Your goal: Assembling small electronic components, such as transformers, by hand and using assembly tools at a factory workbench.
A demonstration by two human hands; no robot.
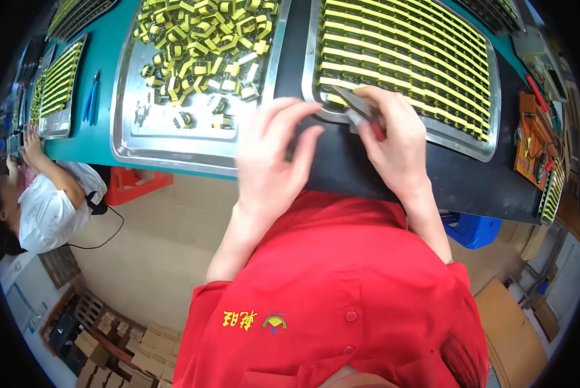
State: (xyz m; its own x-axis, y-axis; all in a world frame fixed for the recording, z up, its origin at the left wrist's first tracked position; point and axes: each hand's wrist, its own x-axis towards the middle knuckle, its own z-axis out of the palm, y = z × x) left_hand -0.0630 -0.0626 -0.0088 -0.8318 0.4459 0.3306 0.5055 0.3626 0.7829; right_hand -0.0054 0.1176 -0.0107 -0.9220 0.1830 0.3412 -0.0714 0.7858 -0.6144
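Note:
My right hand (398, 139) is closed around a small hand tool (353, 100) with a dark, pointed metal end and red on its grip. I cannot make out its exact kind. A small pale bit shows by the fingertips. My left hand (270, 158), slightly blurred, hovers over the near right corner of a metal tray (173, 143); its fingers are bent, with the thumb apart and nothing visible between them. Loose yellow-and-black components (202, 48) lie heaped in that tray. Under the tool's tip, a second tray (454, 137) holds similar components in tight rows.
Blue-handled pliers (91, 100) lie on the green mat at left, near another filled tray (60, 81). A co-worker in a white shirt (54, 204) works there. At right sits a brown tool holder (534, 139). Red (138, 184) and blue (472, 229) stools stand below the table.

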